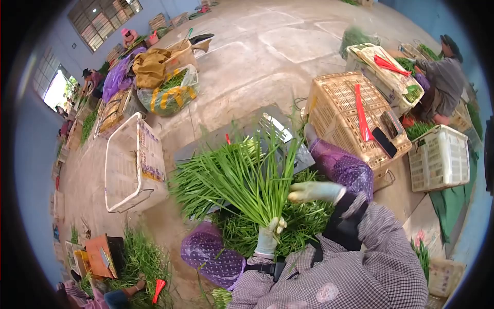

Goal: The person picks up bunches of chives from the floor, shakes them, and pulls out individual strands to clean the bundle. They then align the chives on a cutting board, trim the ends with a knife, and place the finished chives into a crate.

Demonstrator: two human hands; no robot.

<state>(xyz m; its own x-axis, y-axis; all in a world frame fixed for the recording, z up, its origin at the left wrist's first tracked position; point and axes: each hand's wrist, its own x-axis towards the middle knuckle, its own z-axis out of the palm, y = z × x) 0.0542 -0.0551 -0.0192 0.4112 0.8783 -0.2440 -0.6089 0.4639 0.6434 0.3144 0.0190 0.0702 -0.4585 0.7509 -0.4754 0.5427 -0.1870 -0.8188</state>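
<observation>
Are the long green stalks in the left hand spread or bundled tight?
Spread: the green stalks fan out widely beyond the left hand, narrowing toward its grip, which partly hides them.

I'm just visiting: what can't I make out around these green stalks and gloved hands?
All in the head view:
Part of the held stalks: hidden by the left hand gripping them.
Right hand: finger detail lost to blur.
Part of the grey board: hidden under stalks.
Person at lower left: cut off by the bottom edge.
</observation>
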